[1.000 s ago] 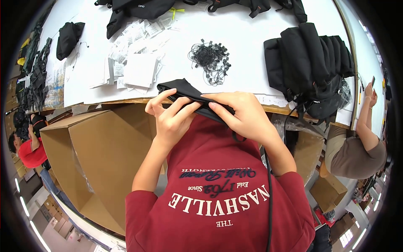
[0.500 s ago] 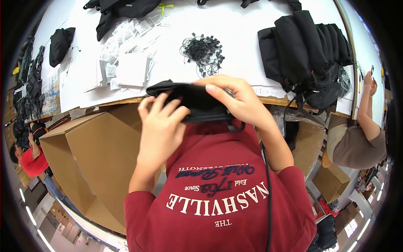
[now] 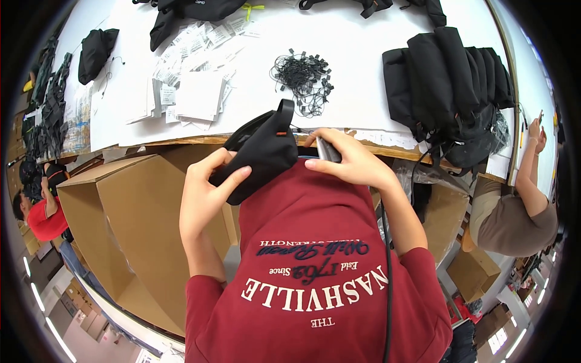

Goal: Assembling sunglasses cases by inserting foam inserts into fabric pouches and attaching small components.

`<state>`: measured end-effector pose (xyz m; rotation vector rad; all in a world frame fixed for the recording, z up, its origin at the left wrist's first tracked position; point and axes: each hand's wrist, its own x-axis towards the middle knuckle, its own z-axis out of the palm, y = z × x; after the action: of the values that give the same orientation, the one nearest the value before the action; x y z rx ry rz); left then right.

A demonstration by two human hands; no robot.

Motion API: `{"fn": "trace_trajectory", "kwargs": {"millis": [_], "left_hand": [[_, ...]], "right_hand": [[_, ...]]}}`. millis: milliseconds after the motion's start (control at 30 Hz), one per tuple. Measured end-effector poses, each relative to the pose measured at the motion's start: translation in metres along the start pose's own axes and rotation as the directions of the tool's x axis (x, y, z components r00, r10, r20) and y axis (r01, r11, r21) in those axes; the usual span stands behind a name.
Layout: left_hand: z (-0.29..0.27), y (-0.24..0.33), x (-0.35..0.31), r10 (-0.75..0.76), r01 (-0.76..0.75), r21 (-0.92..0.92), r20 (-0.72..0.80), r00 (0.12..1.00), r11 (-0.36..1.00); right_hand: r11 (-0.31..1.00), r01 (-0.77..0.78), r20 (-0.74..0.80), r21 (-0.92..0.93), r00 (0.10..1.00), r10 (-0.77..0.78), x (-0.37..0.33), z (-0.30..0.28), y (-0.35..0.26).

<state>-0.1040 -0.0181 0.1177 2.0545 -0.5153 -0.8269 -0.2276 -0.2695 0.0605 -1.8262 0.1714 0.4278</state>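
Observation:
A black fabric pouch [image 3: 266, 152] hangs tilted in front of my chest, just off the table's near edge. It has a loop at its upper corner and a small orange tab. My left hand [image 3: 204, 189] grips its left end, thumb on the outer face and fingers partly hidden behind. To the right of the pouch, my right hand [image 3: 354, 158] is closed around a small silver-grey flat object [image 3: 327, 150], mostly covered by the fingers; its kind does not show. A thin dark strand runs between the pouch and this hand.
On the white table [image 3: 254, 78] lie a heap of black looped strings [image 3: 302, 81], white paper tags [image 3: 196, 94] and a row of black bags [image 3: 445, 78]. A large cardboard box [image 3: 139, 224] stands at my left. Another person [image 3: 514, 212] works at the right.
The pouch has turned from lying flat, mouth toward me, to tilted with its loop up. My right hand has come off it and sits to its right; my left hand has shifted leftward.

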Motion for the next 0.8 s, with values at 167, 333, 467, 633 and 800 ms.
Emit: {"fn": "trace_trajectory", "kwargs": {"millis": [167, 333, 467, 633, 800], "left_hand": [[0.002, -0.024, 0.003, 0.155, -0.143, -0.063, 0.295, 0.943, 0.988], [0.010, -0.025, 0.012, 0.154, -0.053, -0.217, 0.483, 0.862, 0.975], [0.008, -0.016, 0.013, 0.114, -0.074, -0.115, 0.393, 0.912, 0.991], [0.010, 0.010, 0.003, 0.108, -0.116, 0.008, 0.302, 0.947, 0.993], [0.003, 0.016, -0.003, 0.081, -0.098, 0.089, 0.179, 0.981, 0.991]], "right_hand": [[0.993, -0.061, -0.012, 0.105, 0.998, 0.062, -0.012, -0.027, -0.015], [0.993, 0.037, -0.172, -0.108, 0.984, -0.055, -0.028, -0.071, 0.011], [0.962, 0.109, -0.422, 0.249, 0.906, 0.007, -0.041, -0.085, 0.011], [0.703, 0.393, -0.568, 0.592, 0.823, 0.018, -0.026, -0.081, 0.008], [0.840, 0.366, -0.633, 0.401, 0.773, -0.035, -0.019, -0.086, 0.022]]}}
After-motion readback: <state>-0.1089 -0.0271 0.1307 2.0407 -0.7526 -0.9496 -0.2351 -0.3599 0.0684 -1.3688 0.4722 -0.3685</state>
